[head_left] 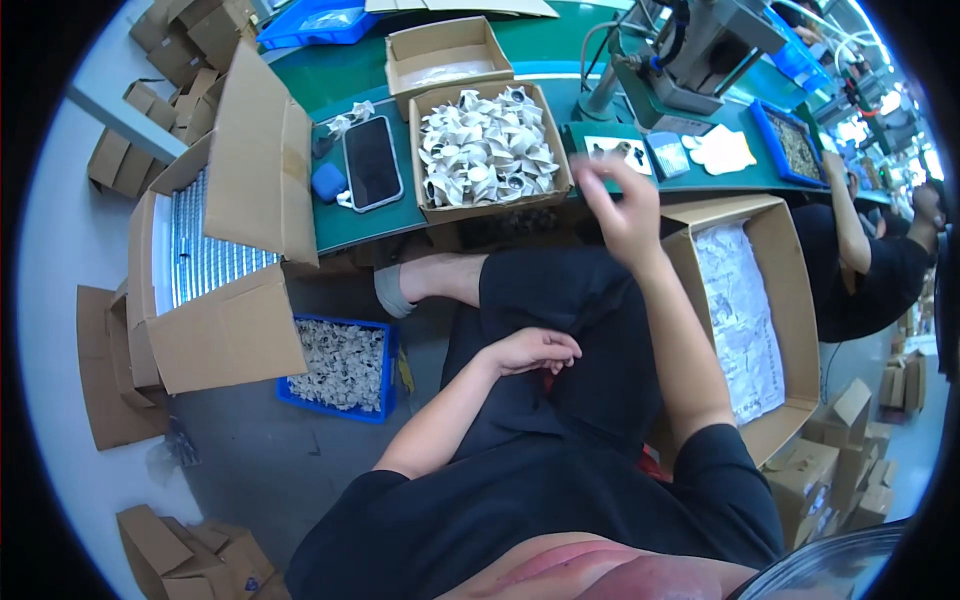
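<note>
Over my lap rests my left hand point(535, 351), its fingers loosely bent and nothing visible in them. My right hand point(625, 205) is raised at the table's front edge, just right of a cardboard box point(490, 212) full of white bladed plastic parts point(488, 145), which look like small impellers. Its thumb and forefinger point toward the box's right side and stand apart; I see nothing between them. Beyond that hand, a white plate with dark parts point(620, 153) lies at the base of a bench press point(690, 60).
A phone point(372, 163) and blue case point(328, 182) lie left of the parts box. An open carton of metal rods point(215, 240) stands left, a blue bin of small parts point(343, 366) on the floor. At right are a paper-lined carton point(790, 300), white gloves point(720, 150) and another person point(865, 260).
</note>
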